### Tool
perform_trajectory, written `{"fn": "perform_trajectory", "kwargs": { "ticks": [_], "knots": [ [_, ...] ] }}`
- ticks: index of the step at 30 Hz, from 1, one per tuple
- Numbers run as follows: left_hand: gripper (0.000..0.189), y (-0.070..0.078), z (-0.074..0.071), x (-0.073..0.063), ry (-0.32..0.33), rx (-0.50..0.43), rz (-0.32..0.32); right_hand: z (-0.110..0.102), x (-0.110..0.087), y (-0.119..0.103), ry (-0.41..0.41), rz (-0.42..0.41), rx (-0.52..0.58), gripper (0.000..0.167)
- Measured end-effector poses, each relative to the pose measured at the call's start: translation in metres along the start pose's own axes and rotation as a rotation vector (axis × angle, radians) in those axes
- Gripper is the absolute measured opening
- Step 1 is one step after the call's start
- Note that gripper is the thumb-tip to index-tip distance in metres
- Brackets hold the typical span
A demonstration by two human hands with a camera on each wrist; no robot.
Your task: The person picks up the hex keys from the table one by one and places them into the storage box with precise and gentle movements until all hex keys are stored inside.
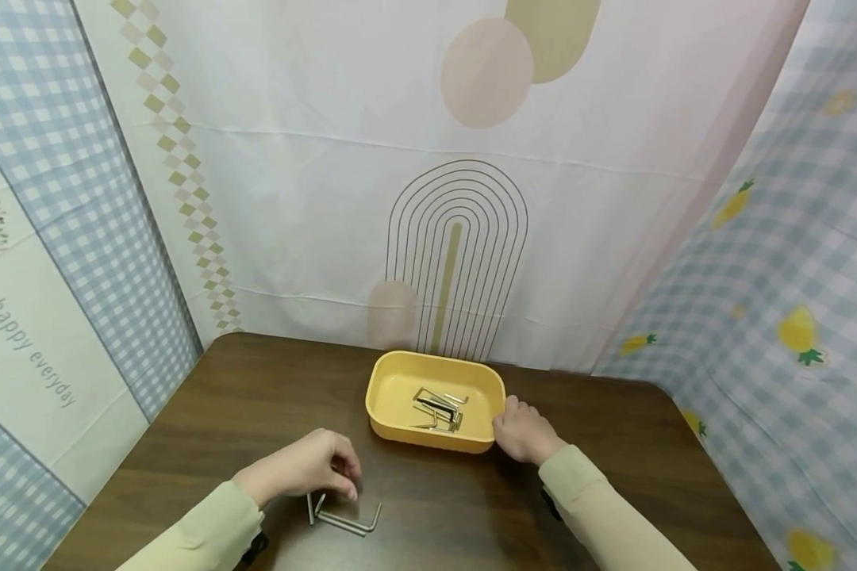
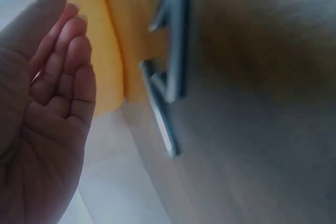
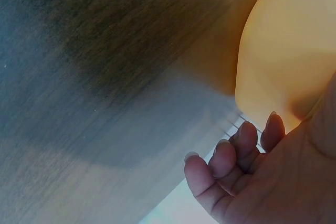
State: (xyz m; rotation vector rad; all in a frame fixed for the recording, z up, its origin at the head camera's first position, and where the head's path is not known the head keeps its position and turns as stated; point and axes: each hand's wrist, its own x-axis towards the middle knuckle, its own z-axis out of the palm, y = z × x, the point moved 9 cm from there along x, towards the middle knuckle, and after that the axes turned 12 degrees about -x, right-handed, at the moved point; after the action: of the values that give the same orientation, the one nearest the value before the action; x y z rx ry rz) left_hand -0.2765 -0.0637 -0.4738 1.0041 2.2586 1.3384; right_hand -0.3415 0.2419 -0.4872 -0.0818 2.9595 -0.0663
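Note:
Several L-shaped hex keys point(image 1: 344, 522) lie together on the brown tabletop, just below my left hand point(image 1: 314, 466). Its fingers are loosely bent with a gap to the thumb, and nothing is between them. In the left wrist view the keys point(image 2: 179, 40) appear blurred beside the palm point(image 2: 50, 135). A yellow plastic bin point(image 1: 393, 432) stands farther back, with more hex keys point(image 1: 439, 412), one of them black, inside. My right hand point(image 1: 524, 431) holds the bin's right end at the rim. The right wrist view shows its fingers point(image 3: 223, 158) curled outside the bin wall; the thumb is hidden.
Behind the table point(image 1: 271, 381) hangs a white patterned cloth point(image 1: 293, 222), close to the bin's far side. Checked cloths hang at the left point(image 1: 50, 119) and right point(image 1: 778, 262), along the table's sides.

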Motion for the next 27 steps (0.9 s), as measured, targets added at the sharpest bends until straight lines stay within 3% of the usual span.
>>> {"fn": "perform_trajectory", "kwargs": {
  "ticks": [5, 10, 18, 27],
  "knots": [
    [0.021, -0.005, 0.017, -0.004, -0.054, 0.051, 0.001, 0.000, 0.000, 0.001, -0.002, 0.005, -0.002, 0.028],
    [0.021, -0.009, 0.024, -0.003, -0.066, 0.112, 0.004, 0.000, 0.000, 0.000, 0.000, -0.001, 0.001, 0.027],
    [0.017, -0.006, 0.023, 0.000, -0.054, 0.128, -0.001, -0.003, 0.000, 0.000, 0.009, -0.002, -0.002, 0.027],
    [0.017, -0.016, 0.016, 0.001, -0.036, 0.119, -0.035, 0.000, 0.002, 0.000, 0.006, -0.002, 0.004, 0.028]
  ]
}}
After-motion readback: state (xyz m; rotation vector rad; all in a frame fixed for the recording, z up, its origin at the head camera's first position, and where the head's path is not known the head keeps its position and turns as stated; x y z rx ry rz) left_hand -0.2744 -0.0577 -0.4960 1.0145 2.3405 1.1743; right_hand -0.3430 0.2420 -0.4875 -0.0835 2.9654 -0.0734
